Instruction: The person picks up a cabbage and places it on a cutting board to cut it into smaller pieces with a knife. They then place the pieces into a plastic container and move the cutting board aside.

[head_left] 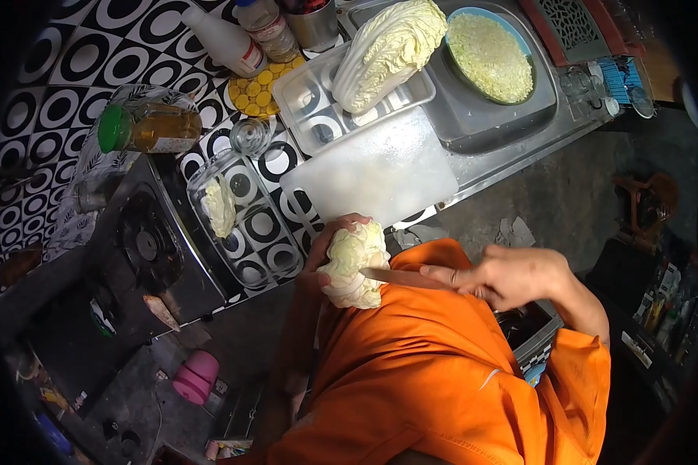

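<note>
My left hand (322,249) is wrapped around a pale napa cabbage (354,260), held in front of my body beyond the counter's edge. In my right hand (516,277) is a knife (411,277), its blade lying level and its tip touching the side of the cabbage. Just past my left hand lies a white cutting board (380,167), wet on its surface. A second napa cabbage (388,54) rests on a clear plastic tray (302,128) behind the board. A piece of cabbage leaf (219,205) sits in a clear container (271,260) to the left.
A blue-rimmed bowl of shredded cabbage (492,58) stands in the metal sink (473,128). A green-lidded jar (151,129), a white bottle (223,43) and a glass (250,138) are on the patterned counter. The black stove (151,232) is at left.
</note>
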`<state>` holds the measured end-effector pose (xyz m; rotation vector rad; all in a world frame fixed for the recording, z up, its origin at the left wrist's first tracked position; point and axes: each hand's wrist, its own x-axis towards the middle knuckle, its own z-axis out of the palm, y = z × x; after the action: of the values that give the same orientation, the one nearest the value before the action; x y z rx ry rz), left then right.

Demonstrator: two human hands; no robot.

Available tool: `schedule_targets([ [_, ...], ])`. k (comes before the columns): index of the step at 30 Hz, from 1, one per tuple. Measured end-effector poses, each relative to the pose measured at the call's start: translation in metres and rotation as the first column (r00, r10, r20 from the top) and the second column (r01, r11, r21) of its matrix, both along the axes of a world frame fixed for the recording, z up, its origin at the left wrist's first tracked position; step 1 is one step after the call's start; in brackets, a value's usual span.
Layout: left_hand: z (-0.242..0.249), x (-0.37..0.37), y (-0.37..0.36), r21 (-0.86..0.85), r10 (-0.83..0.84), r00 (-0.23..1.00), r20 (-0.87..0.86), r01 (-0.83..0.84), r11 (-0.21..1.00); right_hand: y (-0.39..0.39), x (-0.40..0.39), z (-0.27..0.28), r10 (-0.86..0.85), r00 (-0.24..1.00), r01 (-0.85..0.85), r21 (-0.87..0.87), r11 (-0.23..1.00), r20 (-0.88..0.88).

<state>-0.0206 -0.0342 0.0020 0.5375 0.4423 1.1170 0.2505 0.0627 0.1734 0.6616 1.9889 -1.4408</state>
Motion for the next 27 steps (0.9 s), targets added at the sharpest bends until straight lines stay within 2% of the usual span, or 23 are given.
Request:
schedule_targets([
  [2, 0.006, 0.002, 0.003, -0.019, 0.002, 1.000, 0.017, -0.002, 1.000, -0.002, 0.022, -0.043, -0.256, 0.935, 0.212, -0.192, 0.958, -0.245],
  [3, 0.008, 0.003, 0.005, -0.037, 0.012, 0.999, 0.031, -0.011, 0.999, -0.002, 0.021, -0.053, -0.320, 0.868, 0.251, -0.220, 0.943, -0.379],
  [4, 0.006, 0.003, 0.005, -0.038, 0.017, 0.999, 0.031, -0.016, 0.999, 0.000, 0.023, -0.054, -0.316, 0.869, 0.247, -0.221, 0.943, -0.380],
  [6, 0.000, 0.000, 0.003, 0.011, -0.004, 1.000, 0.023, 0.004, 1.000, 0.006, 0.023, -0.049, -0.423, 0.896, 0.321, -0.467, 0.824, -0.132],
  [7, -0.003, -0.001, 0.003, 0.009, -0.007, 1.000, 0.024, 0.007, 1.000, 0.011, 0.028, -0.054, -0.397, 0.901, 0.424, -0.565, 0.708, 0.178],
  [8, -0.005, -0.002, 0.006, 0.049, -0.038, 0.999, -0.018, 0.039, 0.998, 0.012, 0.030, -0.057, -0.402, 0.898, 0.428, -0.562, 0.708, 0.178],
  [10, -0.004, -0.001, 0.011, 0.092, -0.059, 0.996, -0.062, 0.065, 0.994, 0.015, 0.032, -0.064, -0.416, 0.908, 0.376, -0.523, 0.765, 0.045],
  [11, -0.002, 0.000, 0.010, 0.039, -0.045, 0.998, -0.047, 0.047, 0.998, 0.011, 0.034, -0.067, -0.436, 0.899, 0.364, -0.499, 0.786, -0.031],
  [12, 0.001, 0.000, 0.010, -0.014, -0.033, 0.999, -0.035, 0.032, 0.999, 0.010, 0.031, -0.063, -0.432, 0.901, 0.358, -0.503, 0.786, -0.034],
  [13, -0.003, 0.000, 0.009, -0.014, -0.030, 0.999, -0.038, 0.030, 0.999, 0.010, 0.026, -0.056, -0.389, 0.912, 0.346, -0.266, 0.900, -0.130],
  [14, -0.010, 0.000, 0.007, -0.037, 0.016, 1.000, -0.020, -0.017, 0.999, 0.011, 0.021, -0.045, -0.323, 0.923, 0.330, -0.006, 0.944, -0.210],
  [15, -0.010, 0.001, 0.007, -0.063, 0.064, 0.998, -0.001, -0.064, 0.996, 0.012, 0.011, -0.031, -0.265, 0.956, 0.287, 0.214, 0.933, -0.129],
  [16, -0.009, 0.000, 0.006, -0.063, 0.066, 0.998, -0.001, -0.065, 0.996, 0.008, 0.009, -0.031, -0.263, 0.956, 0.286, 0.214, 0.934, -0.129],
  [18, -0.003, -0.005, 0.006, -0.124, 0.077, 0.995, -0.062, -0.084, 0.989, 0.002, 0.006, -0.035, -0.359, 0.919, 0.394, 0.328, 0.859, -0.166],
  [19, -0.001, -0.005, 0.006, -0.121, 0.079, 0.995, -0.060, -0.086, 0.989, 0.001, 0.004, -0.040, -0.403, 0.906, 0.424, 0.249, 0.871, -0.133],
  [20, 0.000, -0.006, 0.006, -0.176, 0.094, 0.995, -0.039, -0.099, 0.979, -0.009, 0.010, -0.070, -0.399, 0.907, 0.420, 0.252, 0.872, -0.132],
  [21, 0.001, -0.006, 0.006, -0.231, 0.109, 0.994, -0.021, -0.111, 0.967, -0.027, 0.020, -0.119, -0.520, 0.767, 0.581, 0.065, 0.811, -0.375],
  [22, 0.001, -0.008, 0.008, -0.227, 0.113, 0.993, -0.020, -0.115, 0.967, -0.037, 0.025, -0.149, -0.624, 0.547, 0.668, -0.159, 0.727, -0.558],
  [24, -0.001, -0.011, 0.011, -0.256, 0.067, 0.994, -0.082, -0.086, 0.963, -0.044, 0.015, -0.151, -0.623, 0.542, 0.698, -0.110, 0.707, -0.564],
  [26, -0.008, -0.014, 0.011, -0.277, 0.117, 0.989, -0.088, -0.138, 0.951, -0.037, 0.008, -0.139, -0.617, 0.538, 0.719, -0.069, 0.691, -0.574],
  [27, -0.011, -0.015, 0.011, -0.304, 0.150, 0.984, -0.091, -0.171, 0.937, -0.025, 0.002, -0.105, -0.612, 0.708, 0.672, 0.068, 0.738, -0.351],
])
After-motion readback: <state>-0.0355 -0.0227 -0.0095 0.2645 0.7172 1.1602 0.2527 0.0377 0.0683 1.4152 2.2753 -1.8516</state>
